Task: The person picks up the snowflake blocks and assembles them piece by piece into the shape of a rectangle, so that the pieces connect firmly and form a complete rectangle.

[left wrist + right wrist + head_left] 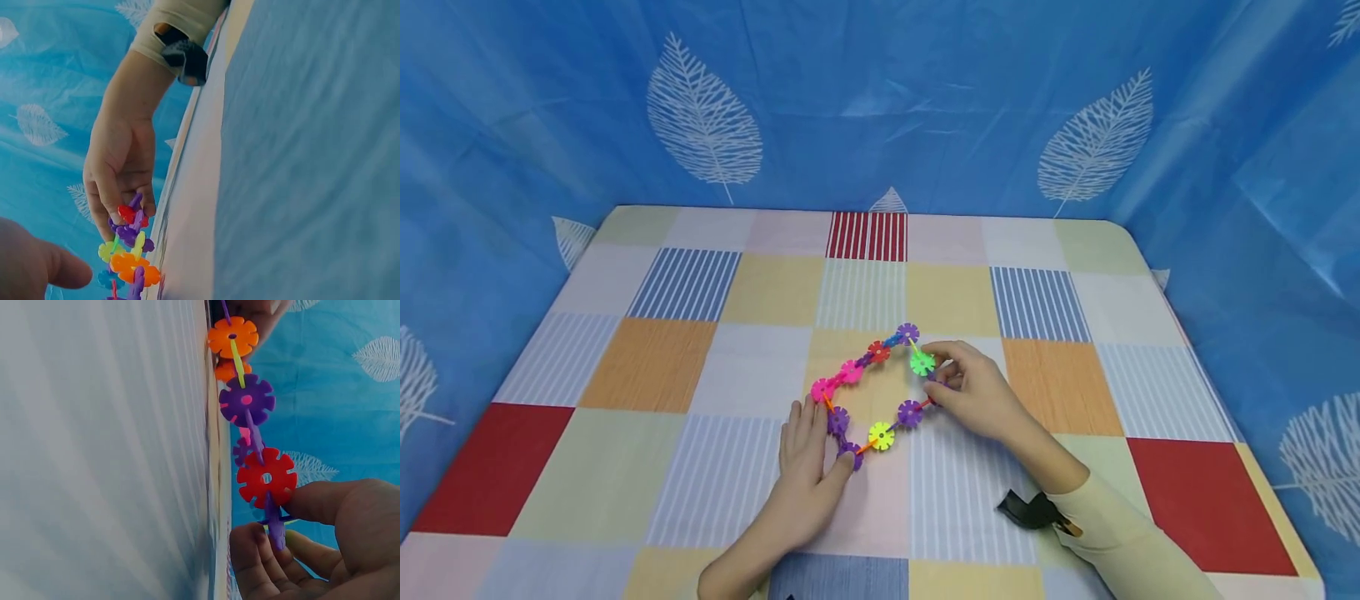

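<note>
A closed loop of interlocking plastic snowflake discs (881, 436) in pink, red, purple, green, yellow and orange is on the patchwork cloth. At its right corner my right hand (973, 390) grips the loop between thumb and fingers. The right wrist view has the thumb against a red disc (267, 478), with a purple disc (275, 528) just below it among the fingers. My left hand (808, 479) lies along the loop's left side, fingers fairly straight, thumb touching the lowest purple disc (852, 455). Only the left thumb (62, 269) and nearby palm show in the left wrist view.
The table (745, 367) wears a patchwork-print cloth. Blue curtains (880, 100) with white leaf prints hang behind it and at both sides. A black strap (1030, 510) sits at the right sleeve (1120, 533).
</note>
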`<state>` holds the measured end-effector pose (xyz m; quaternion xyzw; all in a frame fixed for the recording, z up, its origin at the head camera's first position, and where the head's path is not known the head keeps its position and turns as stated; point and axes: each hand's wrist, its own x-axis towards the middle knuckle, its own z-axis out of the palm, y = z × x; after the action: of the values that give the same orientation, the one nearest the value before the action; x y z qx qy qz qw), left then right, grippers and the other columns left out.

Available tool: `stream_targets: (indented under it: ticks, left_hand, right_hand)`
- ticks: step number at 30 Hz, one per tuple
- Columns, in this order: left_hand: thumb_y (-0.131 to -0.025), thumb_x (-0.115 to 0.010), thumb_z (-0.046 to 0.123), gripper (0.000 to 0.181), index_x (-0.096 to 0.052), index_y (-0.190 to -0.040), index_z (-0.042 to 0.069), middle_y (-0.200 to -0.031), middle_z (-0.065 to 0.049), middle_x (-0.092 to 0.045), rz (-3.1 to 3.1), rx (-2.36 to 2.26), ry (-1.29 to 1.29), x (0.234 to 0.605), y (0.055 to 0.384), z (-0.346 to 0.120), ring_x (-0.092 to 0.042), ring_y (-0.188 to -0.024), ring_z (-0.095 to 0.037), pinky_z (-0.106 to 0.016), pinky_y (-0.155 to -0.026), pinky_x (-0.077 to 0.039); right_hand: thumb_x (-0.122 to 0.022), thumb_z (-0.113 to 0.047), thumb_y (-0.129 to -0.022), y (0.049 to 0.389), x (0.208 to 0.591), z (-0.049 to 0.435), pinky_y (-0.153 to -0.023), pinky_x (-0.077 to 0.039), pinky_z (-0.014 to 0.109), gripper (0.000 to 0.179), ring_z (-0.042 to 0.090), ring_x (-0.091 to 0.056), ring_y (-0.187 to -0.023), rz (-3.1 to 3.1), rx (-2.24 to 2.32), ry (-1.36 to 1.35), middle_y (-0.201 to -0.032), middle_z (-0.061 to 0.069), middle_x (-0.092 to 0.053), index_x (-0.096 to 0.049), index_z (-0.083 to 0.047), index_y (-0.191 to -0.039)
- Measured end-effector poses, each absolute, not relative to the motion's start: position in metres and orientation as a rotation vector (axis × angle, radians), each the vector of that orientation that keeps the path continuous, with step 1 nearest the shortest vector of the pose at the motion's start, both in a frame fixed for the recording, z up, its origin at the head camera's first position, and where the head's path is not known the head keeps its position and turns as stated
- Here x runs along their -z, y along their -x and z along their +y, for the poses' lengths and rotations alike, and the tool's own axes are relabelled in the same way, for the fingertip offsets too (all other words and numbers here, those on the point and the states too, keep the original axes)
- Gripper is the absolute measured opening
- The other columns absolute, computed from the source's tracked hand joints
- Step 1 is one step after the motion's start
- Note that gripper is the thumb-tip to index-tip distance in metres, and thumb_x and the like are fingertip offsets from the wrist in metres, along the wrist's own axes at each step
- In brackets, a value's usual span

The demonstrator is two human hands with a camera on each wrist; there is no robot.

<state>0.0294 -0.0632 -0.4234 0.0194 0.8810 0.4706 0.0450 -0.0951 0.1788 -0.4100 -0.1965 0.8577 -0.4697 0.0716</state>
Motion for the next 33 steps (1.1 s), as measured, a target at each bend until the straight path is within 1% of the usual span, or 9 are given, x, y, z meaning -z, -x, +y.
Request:
stream_targets:
  ticks: [3,5,6,8,12,17,22,27,33]
  left_hand:
    - [-0.096,-0.052,0.01,0.068,-0.016,-0.151,-0.008,-0.16,-0.02,-0.002,2.69,-1.496,-0.112,0.423,-0.023,-0.066,0.005,-0.146,-0.036,-0.057,-0.114,0.002]
    - [-0.095,-0.051,0.004,0.067,-0.017,-0.152,-0.005,-0.161,-0.016,-0.001,2.698,-1.529,-0.142,0.423,-0.018,-0.069,-0.002,-0.147,-0.033,-0.053,-0.116,-0.007]
    - [-0.094,-0.051,0.001,0.068,-0.016,-0.152,-0.003,-0.162,-0.015,-0.001,2.696,-1.563,-0.161,0.424,-0.016,-0.07,-0.009,-0.146,-0.032,-0.051,-0.115,-0.015]
    - [-0.092,-0.052,-0.006,0.071,-0.016,-0.153,-0.002,-0.162,-0.012,0.0,2.677,-1.634,-0.195,0.424,-0.01,-0.073,-0.025,-0.142,-0.03,-0.045,-0.11,-0.029]
    - [-0.085,-0.057,-0.016,0.08,-0.017,-0.152,-0.003,-0.162,-0.012,-0.001,2.633,-1.741,-0.254,0.423,-0.001,-0.075,-0.047,-0.129,-0.029,-0.031,-0.098,-0.044]
    - [-0.075,-0.068,-0.02,0.09,-0.023,-0.151,-0.004,-0.162,-0.01,-0.004,2.679,-1.705,-0.336,0.419,0.01,-0.077,-0.057,-0.112,-0.026,-0.026,-0.09,-0.051]
    - [-0.07,-0.074,-0.017,0.091,-0.029,-0.148,-0.006,-0.161,-0.012,-0.01,2.727,-1.636,-0.439,0.407,0.03,-0.081,-0.059,-0.099,-0.021,-0.028,-0.08,-0.055]
    - [-0.072,-0.079,-0.012,0.093,-0.029,-0.149,-0.005,-0.161,-0.008,-0.013,2.677,-1.602,-0.451,0.394,0.055,-0.082,-0.06,-0.096,-0.018,-0.026,-0.082,-0.054]
    - [-0.074,-0.079,-0.008,0.091,-0.028,-0.149,-0.005,-0.161,-0.01,-0.015,2.696,-1.532,-0.469,0.393,0.084,-0.076,-0.061,-0.1,-0.021,-0.029,-0.084,-0.054]
  right_hand:
    - [-0.074,-0.001,-0.083,0.092,0.41,0.181,-0.067,-0.057,0.027,0.049,0.016,-0.064,-0.083,2.549,1.451,0.565,-0.108,0.008,-0.058,-0.057,-0.008,-0.128]
    - [-0.074,0.0,-0.082,0.09,0.411,0.182,-0.068,-0.057,0.028,0.051,0.016,-0.064,-0.083,2.533,1.481,0.55,-0.109,0.008,-0.057,-0.056,-0.008,-0.129]
    - [-0.075,0.0,-0.082,0.09,0.412,0.183,-0.068,-0.057,0.028,0.052,0.016,-0.064,-0.083,2.531,1.493,0.543,-0.108,0.008,-0.057,-0.056,-0.008,-0.13]
    - [-0.075,-0.001,-0.082,0.089,0.413,0.183,-0.069,-0.057,0.028,0.053,0.016,-0.064,-0.083,2.52,1.519,0.534,-0.108,0.007,-0.056,-0.056,-0.009,-0.131]
    - [-0.075,0.001,-0.082,0.088,0.415,0.184,-0.07,-0.057,0.028,0.055,0.017,-0.064,-0.084,2.507,1.571,0.542,-0.107,0.007,-0.055,-0.055,-0.011,-0.133]
    - [-0.072,0.005,-0.083,0.089,0.413,0.186,-0.07,-0.058,0.028,0.054,0.021,-0.064,-0.087,2.488,1.666,0.529,-0.106,0.011,-0.054,-0.057,-0.009,-0.133]
    - [-0.073,0.005,-0.083,0.09,0.407,0.19,-0.067,-0.058,0.028,0.054,0.021,-0.065,-0.086,2.523,1.694,0.493,-0.105,0.011,-0.055,-0.058,-0.008,-0.133]
    - [-0.072,0.004,-0.083,0.095,0.402,0.193,-0.065,-0.058,0.029,0.056,0.018,-0.065,-0.086,2.565,1.71,0.454,-0.105,0.008,-0.055,-0.058,-0.011,-0.135]
    - [-0.072,0.003,-0.083,0.108,0.4,0.196,-0.064,-0.058,0.027,0.055,0.02,-0.065,-0.086,2.649,1.688,0.444,-0.107,0.011,-0.056,-0.058,-0.009,-0.134]
